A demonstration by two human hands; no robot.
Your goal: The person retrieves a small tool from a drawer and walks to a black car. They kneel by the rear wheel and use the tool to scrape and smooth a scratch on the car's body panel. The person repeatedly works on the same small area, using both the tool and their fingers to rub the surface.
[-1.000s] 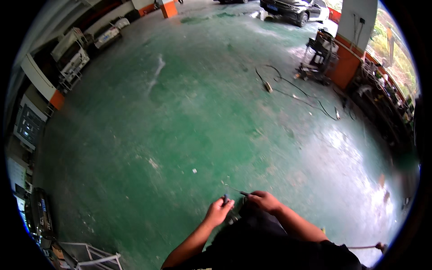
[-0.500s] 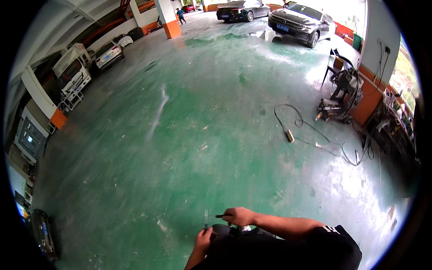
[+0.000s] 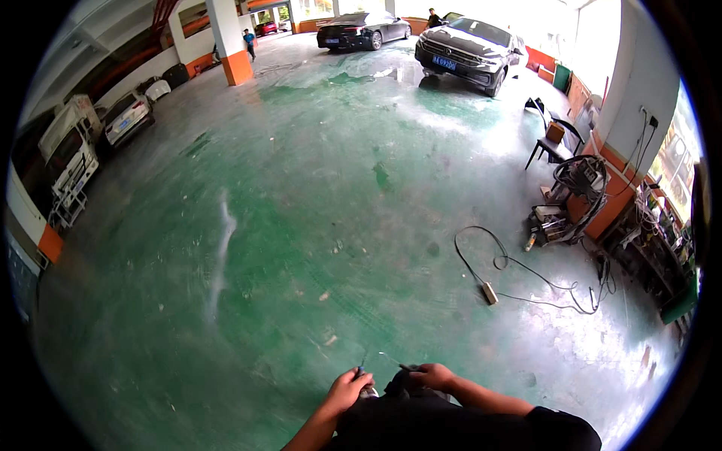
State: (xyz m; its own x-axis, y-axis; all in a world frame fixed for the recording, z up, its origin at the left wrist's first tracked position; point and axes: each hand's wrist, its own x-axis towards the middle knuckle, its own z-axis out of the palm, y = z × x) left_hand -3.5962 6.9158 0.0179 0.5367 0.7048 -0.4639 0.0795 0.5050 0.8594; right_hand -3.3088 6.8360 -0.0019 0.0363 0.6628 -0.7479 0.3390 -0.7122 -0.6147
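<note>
A green floor spreads out ahead of both grips and to either side. Far ahead of the grips stand one dark SUV and one dark sedan, two in all. Ahead and to the right of the right grip come one black chair, then, nearer, one dark cable lying in loops. The left grip and right grip are near each other but apart, each closed narrowly around one slim tool, two tools altogether. The right tool has its long axis slanting ahead and leftward from its grip, its thin tip pointing away. The left tool points ahead and slightly rightward; its tip is blurred.
</note>
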